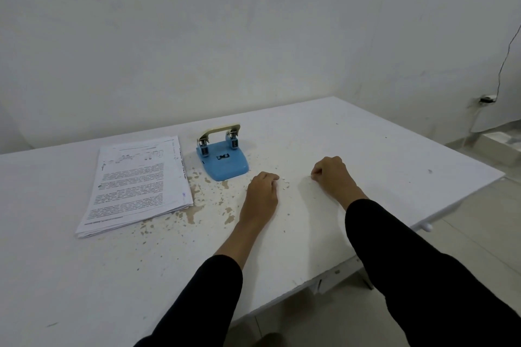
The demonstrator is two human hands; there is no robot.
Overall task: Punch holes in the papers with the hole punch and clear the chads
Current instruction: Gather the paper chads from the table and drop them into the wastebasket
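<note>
Where papers lie, hole punch (logo unreadable)

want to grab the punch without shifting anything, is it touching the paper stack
Apart. The head view shows a strip of table between the hole punch and the right edge of the paper stack.

The stack of papers and blue hole punch stood just apart on the table's left. Rightward, bare tabletop lay open.
</note>
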